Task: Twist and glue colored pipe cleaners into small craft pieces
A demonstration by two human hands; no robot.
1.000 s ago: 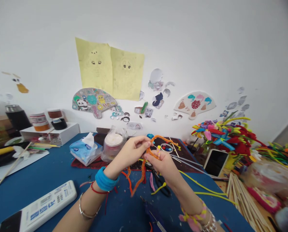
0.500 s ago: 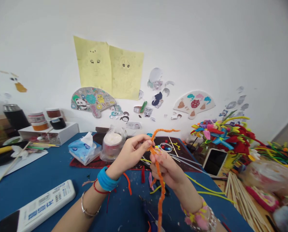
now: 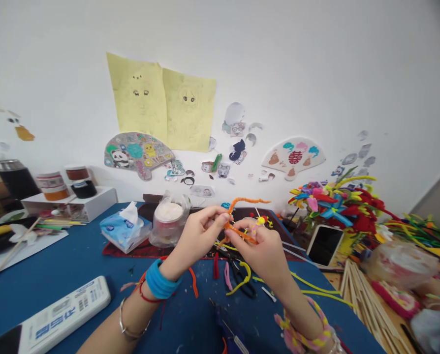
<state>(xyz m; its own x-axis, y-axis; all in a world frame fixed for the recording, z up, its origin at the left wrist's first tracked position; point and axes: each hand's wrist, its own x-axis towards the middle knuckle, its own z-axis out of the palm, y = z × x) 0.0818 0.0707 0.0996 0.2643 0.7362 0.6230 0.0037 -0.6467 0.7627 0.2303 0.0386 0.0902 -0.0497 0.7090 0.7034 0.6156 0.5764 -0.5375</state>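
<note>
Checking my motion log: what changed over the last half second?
The orange pipe cleaner's long end no longer hangs below the right hand; a strand now slants right against that hand's fingers. The right hand has shifted slightly right. The left hand still pinches the pipe cleaner, upper end pointing right. Tissue pack stayed put.

On the left arm (image 3: pixel 107 332) there is a wide, bright blue, soft cloth band (image 3: pixel 162 280) with folds in it. Next to it is a thin red string bracelet (image 3: pixel 141 293) with a loose end. Nearer the elbow sits a thin, shiny silver metal bangle (image 3: pixel 121 319). The right arm (image 3: pixel 292 295) wears a chunky pink and yellow braided bracelet (image 3: pixel 297 339), and beside it a shiny silvery bracelet (image 3: pixel 337 343), partly cut off
</note>
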